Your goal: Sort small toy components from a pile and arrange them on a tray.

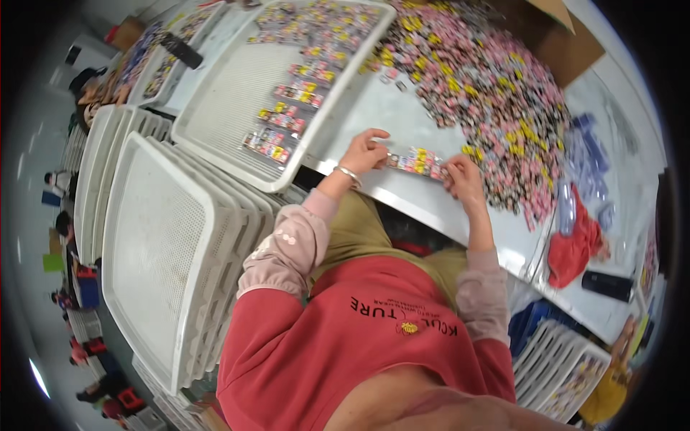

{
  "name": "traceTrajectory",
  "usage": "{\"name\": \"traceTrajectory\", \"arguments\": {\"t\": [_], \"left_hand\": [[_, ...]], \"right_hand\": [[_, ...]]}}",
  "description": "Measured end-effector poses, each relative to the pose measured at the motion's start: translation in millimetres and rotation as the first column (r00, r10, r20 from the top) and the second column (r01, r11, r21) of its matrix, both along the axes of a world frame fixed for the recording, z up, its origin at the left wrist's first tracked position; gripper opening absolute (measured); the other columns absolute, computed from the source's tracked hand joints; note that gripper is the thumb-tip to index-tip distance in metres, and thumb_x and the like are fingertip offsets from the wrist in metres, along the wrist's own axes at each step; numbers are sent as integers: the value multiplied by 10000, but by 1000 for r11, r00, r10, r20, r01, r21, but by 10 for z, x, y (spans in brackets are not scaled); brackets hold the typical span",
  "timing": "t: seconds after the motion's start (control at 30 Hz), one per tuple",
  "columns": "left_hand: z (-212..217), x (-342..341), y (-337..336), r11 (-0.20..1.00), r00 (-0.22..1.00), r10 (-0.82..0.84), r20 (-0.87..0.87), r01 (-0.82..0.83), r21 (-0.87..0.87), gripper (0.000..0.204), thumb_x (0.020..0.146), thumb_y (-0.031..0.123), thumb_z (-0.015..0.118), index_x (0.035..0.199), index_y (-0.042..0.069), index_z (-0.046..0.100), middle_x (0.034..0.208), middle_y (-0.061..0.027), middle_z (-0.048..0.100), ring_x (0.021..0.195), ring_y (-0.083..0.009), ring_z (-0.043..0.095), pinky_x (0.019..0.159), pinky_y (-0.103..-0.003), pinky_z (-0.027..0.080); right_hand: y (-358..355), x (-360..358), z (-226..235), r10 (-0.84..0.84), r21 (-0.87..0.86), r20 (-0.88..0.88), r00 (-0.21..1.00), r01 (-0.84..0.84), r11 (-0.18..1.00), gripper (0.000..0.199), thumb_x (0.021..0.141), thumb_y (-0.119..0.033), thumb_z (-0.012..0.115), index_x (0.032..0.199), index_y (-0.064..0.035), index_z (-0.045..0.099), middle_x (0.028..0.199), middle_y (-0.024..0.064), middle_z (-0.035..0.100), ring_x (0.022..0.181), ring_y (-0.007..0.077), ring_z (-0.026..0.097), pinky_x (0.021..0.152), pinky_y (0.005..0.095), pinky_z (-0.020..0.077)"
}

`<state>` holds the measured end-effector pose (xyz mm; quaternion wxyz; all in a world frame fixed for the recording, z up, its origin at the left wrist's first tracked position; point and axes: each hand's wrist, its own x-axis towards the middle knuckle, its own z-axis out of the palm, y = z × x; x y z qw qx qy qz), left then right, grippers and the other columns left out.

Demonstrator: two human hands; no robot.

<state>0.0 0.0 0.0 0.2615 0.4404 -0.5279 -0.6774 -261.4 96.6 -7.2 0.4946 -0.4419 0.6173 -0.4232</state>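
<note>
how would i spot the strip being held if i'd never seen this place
Find the pink, black and yellow heap on the white table. Left of its lower part, by the table's near edge, a short multicoloured strip stretches between the left hand and right hand. Unlike the similar strips lying in the perforated tray, this one is pinched at both ends.

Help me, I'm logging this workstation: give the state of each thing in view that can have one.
Strip of small multicoloured pieces, held between left hand and right hand
Large white perforated plastic tray on the table, partly filled
Heap of small pink, yellow and black pieces, loose
White perforated plastic trays at left, stacked
Brown cardboard box, flap unfolded
Red cloth, crumpled
</note>
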Motion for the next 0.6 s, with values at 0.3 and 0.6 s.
{"name": "traceTrajectory", "arguments": {"t": [0.3,0.6], "left_hand": [[618,-524,-293,915,682,370,-631,-151,373,339,924,245,561,1210,82,478,1108,-75,580,867,-208,633,701,-334,528],[1242,521,-2257,782,644,491,-586,-622,-28,170,935,112,458,998,-38,508,970,-163,620,771,-294,648,652,-396,555]], "right_hand": [[-844,184,715,-73,-213,211,975,119,970,112,941,-163,537,947,-52,529,697,17,572,565,71,559,478,184,458],[-1352,699,633,-78,-444,-41,996,52,895,254,903,-165,588,1111,-22,561,1012,62,592,824,138,589,695,265,489]]}}
